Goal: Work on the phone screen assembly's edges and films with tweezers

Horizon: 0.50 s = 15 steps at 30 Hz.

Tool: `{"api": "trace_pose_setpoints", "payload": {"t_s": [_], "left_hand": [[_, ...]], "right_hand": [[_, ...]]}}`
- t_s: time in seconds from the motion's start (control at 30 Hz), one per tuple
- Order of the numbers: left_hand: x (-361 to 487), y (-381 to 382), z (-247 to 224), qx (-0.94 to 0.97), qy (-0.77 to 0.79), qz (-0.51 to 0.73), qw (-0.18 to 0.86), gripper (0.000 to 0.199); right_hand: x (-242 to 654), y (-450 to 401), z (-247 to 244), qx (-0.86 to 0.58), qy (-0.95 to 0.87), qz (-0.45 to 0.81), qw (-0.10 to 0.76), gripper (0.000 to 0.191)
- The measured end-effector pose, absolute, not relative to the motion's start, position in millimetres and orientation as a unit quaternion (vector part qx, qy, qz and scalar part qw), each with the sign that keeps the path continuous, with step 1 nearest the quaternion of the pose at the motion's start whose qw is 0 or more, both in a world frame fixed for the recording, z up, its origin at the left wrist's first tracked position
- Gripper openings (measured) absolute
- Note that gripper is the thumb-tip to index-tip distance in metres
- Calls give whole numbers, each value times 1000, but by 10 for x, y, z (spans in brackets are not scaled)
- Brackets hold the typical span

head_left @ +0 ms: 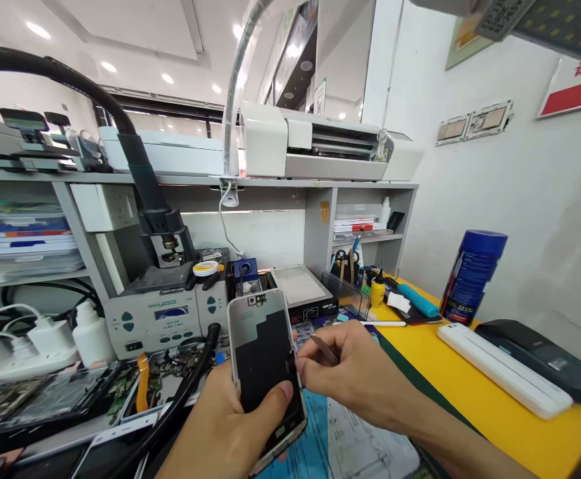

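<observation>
My left hand (240, 416) is closed around a phone screen assembly (258, 339), its thumb lying across the lower part. The panel stands tilted up with a black film over most of a silvery back and a small cutout at the top. At its right edge is my right hand (353, 366), fingers pinched on a thin metal tool (324, 348), perhaps tweezers or a pry blade. The fingertips of that hand meet the panel's side; whether the tool touches it is hidden. Below both hands lies a blue work mat (315, 432) with a printed sheet (365, 442) on it.
Left stands a rework station (163, 319) with a black hose (211, 346) crossing in front, beside trays of phone parts (171, 372). A heating plate (300, 286) is behind the panel. Right, on the yellow tabletop (470, 386), are a blue can (474, 276) and a white bar (504, 369).
</observation>
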<state>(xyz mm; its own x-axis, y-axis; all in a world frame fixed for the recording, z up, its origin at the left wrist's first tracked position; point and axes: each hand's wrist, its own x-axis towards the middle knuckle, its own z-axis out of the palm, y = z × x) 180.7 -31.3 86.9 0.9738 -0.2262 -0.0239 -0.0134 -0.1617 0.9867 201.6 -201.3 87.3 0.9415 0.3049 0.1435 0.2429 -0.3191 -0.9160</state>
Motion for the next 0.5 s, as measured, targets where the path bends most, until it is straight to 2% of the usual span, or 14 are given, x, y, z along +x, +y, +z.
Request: {"api": "trace_pose_setpoints", "payload": {"t_s": [0.5], "left_hand": [[1817, -409, 767, 753, -102, -75, 646, 17]], "right_hand": [[1991, -1916, 731, -861, -117, -87, 487, 6]]}}
